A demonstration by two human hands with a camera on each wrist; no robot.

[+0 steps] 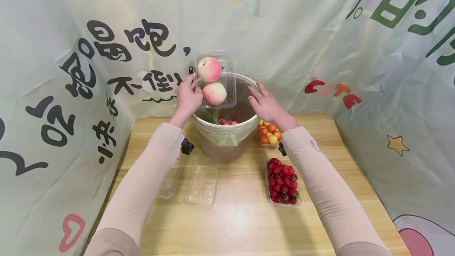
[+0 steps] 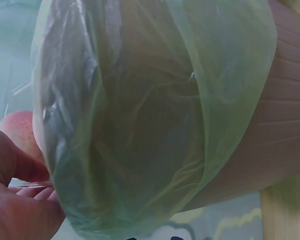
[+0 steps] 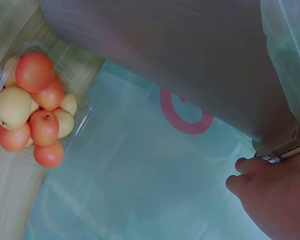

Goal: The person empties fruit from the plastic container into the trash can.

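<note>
My left hand (image 1: 188, 97) pinches the left edge of a clear plastic box (image 1: 230, 84), which is tilted up over the mouth of a bin (image 1: 222, 153). Two pink and cream peaches, an upper peach (image 1: 209, 69) and a lower peach (image 1: 214, 93), sit in that box. In the left wrist view the thumb and fingers (image 2: 27, 165) grip the box edge beside the bin. A thin green bag (image 1: 213, 132) lines the bin and folds over its rim. Small red fruits (image 1: 227, 122) lie inside. My right hand (image 1: 267, 106) rests at the bin's right rim, fingers extended.
A clear box of orange and yellow fruits (image 1: 270, 132) stands right of the bin. Nearer lies a box of dark red fruits (image 1: 283, 181). Two clear plastic boxes, one a tray (image 1: 200, 187), are at front left. Printed cloth (image 1: 291, 50) encloses the wooden table (image 1: 241, 228).
</note>
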